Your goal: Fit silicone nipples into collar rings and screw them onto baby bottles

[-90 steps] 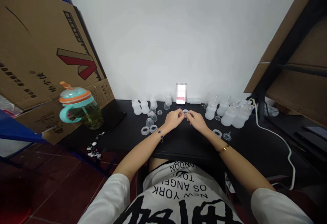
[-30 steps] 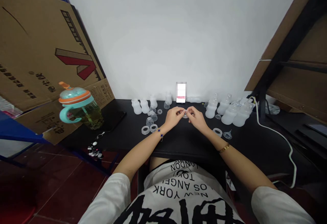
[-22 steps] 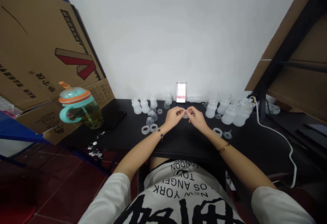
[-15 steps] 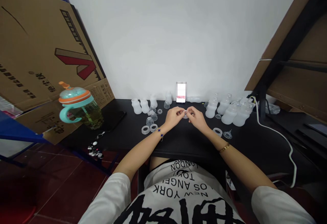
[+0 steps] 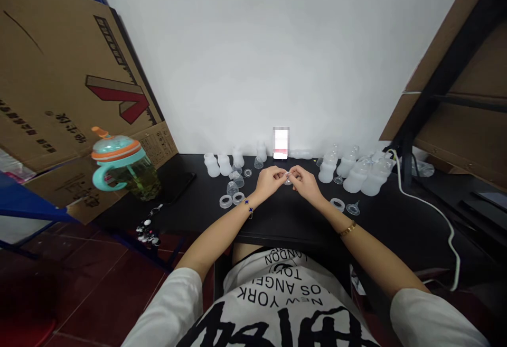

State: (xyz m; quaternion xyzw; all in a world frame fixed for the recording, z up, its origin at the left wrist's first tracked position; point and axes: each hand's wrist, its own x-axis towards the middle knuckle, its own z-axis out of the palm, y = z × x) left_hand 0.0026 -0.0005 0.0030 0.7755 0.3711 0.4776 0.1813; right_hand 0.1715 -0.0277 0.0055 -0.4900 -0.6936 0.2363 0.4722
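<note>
Nearest, two bare forearms reach over the black desk [image 5: 277,225], a bead bracelet on the left wrist and a gold bangle on the right. The left hand [image 5: 270,181] and right hand [image 5: 306,185] meet at the middle of the desk, the fingertips of both pinched shut on a small clear piece [image 5: 288,179] held just above the surface. Two white rings [image 5: 232,199] lie just left of the left wrist; a third ring [image 5: 337,204] and a clear teat [image 5: 352,210] lie right of the right hand. Behind stand clusters of cloudy bottles [image 5: 358,177] on both sides, a phone [image 5: 281,144] leaning on the wall between them, and a teal cup [image 5: 123,166] far left
</note>
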